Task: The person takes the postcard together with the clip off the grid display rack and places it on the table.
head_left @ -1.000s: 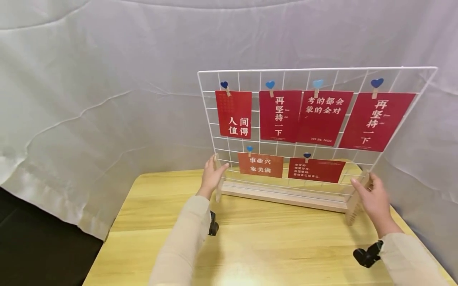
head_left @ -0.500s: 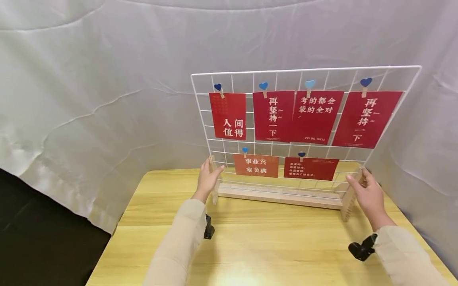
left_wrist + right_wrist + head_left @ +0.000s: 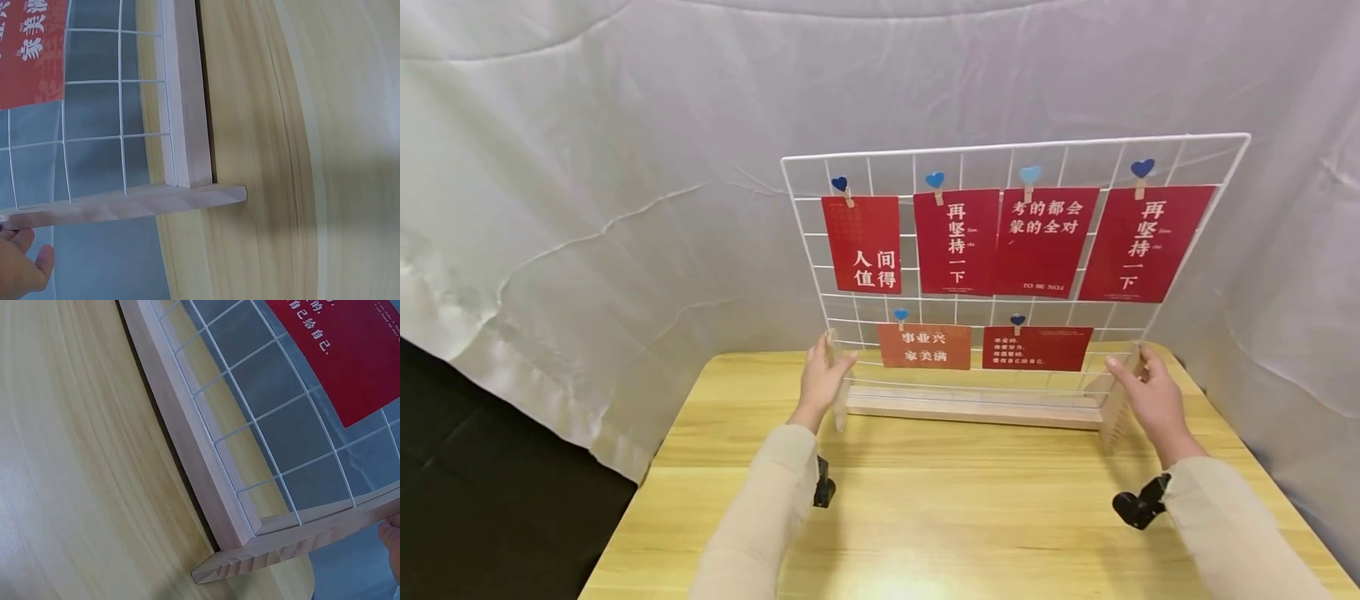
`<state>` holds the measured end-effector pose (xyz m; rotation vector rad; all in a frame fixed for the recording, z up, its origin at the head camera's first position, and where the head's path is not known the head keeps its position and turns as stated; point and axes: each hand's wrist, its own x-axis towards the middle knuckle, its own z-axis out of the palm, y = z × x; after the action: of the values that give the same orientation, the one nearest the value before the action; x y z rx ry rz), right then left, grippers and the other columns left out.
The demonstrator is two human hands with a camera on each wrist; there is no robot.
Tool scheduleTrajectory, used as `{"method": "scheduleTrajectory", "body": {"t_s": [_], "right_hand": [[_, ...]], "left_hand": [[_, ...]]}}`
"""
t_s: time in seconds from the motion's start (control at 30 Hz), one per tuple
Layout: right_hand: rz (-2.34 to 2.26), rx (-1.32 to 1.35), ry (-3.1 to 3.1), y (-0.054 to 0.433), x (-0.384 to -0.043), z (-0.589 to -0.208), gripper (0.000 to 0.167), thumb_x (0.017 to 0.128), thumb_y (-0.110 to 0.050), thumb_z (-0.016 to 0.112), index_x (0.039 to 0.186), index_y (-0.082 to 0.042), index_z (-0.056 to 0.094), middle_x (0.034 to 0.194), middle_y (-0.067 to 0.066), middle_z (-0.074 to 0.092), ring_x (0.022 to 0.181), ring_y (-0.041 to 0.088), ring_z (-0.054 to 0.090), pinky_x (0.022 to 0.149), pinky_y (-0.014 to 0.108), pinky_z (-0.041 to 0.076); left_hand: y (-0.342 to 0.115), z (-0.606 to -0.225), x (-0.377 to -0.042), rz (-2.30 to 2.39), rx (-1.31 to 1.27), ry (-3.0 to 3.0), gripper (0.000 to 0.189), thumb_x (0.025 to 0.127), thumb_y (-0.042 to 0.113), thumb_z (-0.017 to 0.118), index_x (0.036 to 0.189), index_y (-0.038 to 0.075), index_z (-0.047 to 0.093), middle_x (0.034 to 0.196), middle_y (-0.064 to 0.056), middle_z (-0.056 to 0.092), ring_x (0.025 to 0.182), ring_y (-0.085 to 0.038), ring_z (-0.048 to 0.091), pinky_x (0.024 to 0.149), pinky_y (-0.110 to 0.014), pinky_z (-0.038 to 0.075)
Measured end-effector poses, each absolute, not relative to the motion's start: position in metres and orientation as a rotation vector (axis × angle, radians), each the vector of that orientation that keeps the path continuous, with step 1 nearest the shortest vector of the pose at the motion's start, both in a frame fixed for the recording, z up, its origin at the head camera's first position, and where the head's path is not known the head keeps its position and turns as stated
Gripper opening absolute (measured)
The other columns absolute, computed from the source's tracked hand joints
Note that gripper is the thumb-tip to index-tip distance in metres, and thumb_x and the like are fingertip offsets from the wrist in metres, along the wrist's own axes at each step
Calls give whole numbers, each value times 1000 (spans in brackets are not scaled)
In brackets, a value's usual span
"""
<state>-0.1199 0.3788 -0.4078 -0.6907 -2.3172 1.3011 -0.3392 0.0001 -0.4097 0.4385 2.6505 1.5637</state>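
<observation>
Rack [image 3: 973, 411], one: toward far side of table [image 3: 962, 500], long axis running left to right. Left hand [image 3: 822, 379], right hand [image 3: 1156, 404]: I see one gripping each end, rack directly between, neither hand nearer.

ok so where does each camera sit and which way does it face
Head: worn on the head, looking forward and down at the wire grid and wooden stand; left hand, right hand, both sleeves show.
Left wrist: worn there, facing the stand's left end; part of that hand shows.
Right wrist: worn there, facing the stand's right end; part of that hand shows.
Both wrist views share the grid and stand.
</observation>
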Motion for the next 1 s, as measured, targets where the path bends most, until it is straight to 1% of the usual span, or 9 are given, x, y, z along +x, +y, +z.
{"method": "scheduleTrajectory", "body": {"t_s": [0.07, 0.17, 0.3, 0.4, 0.53, 0.7, 0.83, 1.0], "right_hand": [[1313, -683, -2321, 378, -122, -407, 80, 85, -48, 42, 137, -3, 0, 136, 30, 8, 118, 50, 12, 89, 61, 18], [1307, -678, -2334, 377, -123, -406, 81, 85, -48, 42, 137, -3, -1, 136, 30, 7, 119, 50, 11, 89, 62, 17], [1274, -670, -2358, 377, -123, -408, 82, 84, -48, 43, 137, -4, -2, 137, 28, 6, 121, 48, 8, 88, 64, 15], [1226, -656, -2381, 379, -122, -410, 81, 84, -48, 44, 138, -4, 0, 139, 25, 4, 122, 47, 6, 88, 64, 13], [1151, -621, -2415, 380, -122, -412, 81, 85, -45, 45, 137, -1, 2, 139, 25, 1, 123, 45, 3, 90, 63, 10], [1049, -588, -2463, 379, -121, -412, 81, 86, -44, 44, 135, 4, 1, 138, 26, -2, 124, 42, -1, 93, 61, 7], [1007, -587, -2485, 379, -121, -412, 82, 86, -45, 44, 135, 4, 1, 138, 26, -3, 124, 40, -3, 93, 60, 6], [987, -594, -2501, 379, -121, -412, 82, 86, -46, 43, 135, 4, 0, 138, 27, -3, 124, 41, -3, 92, 61, 6]], "left_hand": [[-1, -411, -341, 1533, 448, 2672, 78, 79, 43, 56, 137, 8, 18, 138, -12, 22, 120, -33, 28, 96, -49, 23], [-4, -412, -341, 1507, 468, 2688, 76, 79, 42, 56, 137, 10, 19, 137, -11, 24, 117, -35, 32, 92, -50, 28], [-6, -411, -340, 1457, 510, 2712, 75, 79, 43, 56, 137, 11, 20, 137, -12, 25, 114, -36, 35, 89, -53, 30], [-7, -410, -339, 1402, 543, 2737, 77, 79, 46, 55, 137, 10, 19, 137, -12, 23, 115, -37, 34, 89, -54, 29], [-8, -410, -339, 1352, 585, 2768, 79, 79, 49, 53, 137, 8, 17, 138, -13, 21, 115, -38, 33, 90, -54, 28], [-10, -411, -337, 1314, 618, 2790, 79, 80, 47, 53, 137, 6, 17, 138, -15, 21, 115, -39, 33, 91, -54, 26], [-11, -411, -338, 1304, 636, 2797, 78, 80, 44, 53, 137, 5, 17, 138, -16, 21, 116, -39, 32, 92, -53, 25], [-11, -411, -340, 1287, 641, 2807, 79, 80, 45, 52, 137, 4, 16, 138, -17, 19, 118, -39, 29, 95, -50, 23]]}}
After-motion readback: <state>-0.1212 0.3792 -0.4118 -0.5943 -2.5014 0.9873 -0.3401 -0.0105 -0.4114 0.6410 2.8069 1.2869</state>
